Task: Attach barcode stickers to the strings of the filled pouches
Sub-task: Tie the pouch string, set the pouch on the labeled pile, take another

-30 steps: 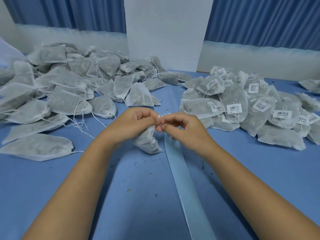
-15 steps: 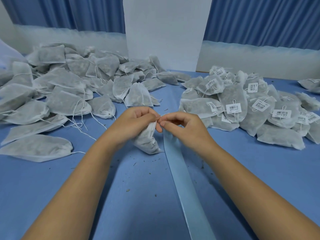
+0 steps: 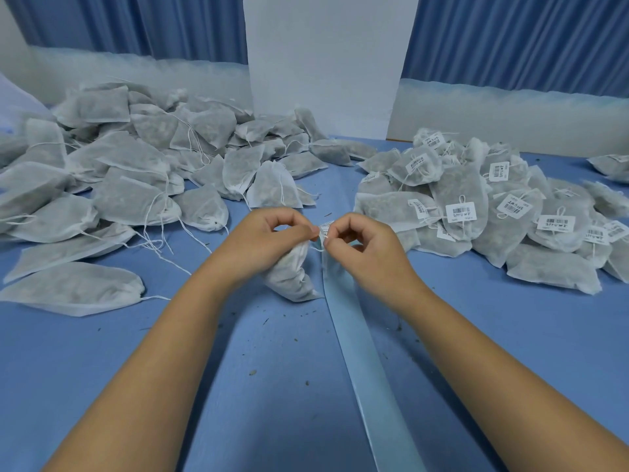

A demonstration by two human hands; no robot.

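We are in the middle of labelling one pouch (image 3: 289, 274). It sits just left of the far end of the pale backing strip (image 3: 360, 352), its bottom resting on the blue table (image 3: 102, 369) and its neck gathered up under our left hand (image 3: 269, 238). That hand's fingers are curled and grip the top of the pouch, with thumb and forefinger tips brought together at its right side. Our right hand (image 3: 367, 247), over the strip's far end, is curled too, and its fingertips pinch a small barcode sticker (image 3: 325, 228) that shows as a white sliver between the two hands. The string itself is too fine to make out here; we judge it runs through that pinch.

So the step in hand looks like folding the sticker around the string and pressing it shut. The next move calls for a firm squeeze along the whole label so both sticky halves meet with the string caught inside, and then for letting go.

Well left of the strip lies the heap of unlabelled pouches (image 3: 136, 172), strings loose. Right of it lies the labelled heap (image 3: 476, 206), where this one belongs once it is sealed.
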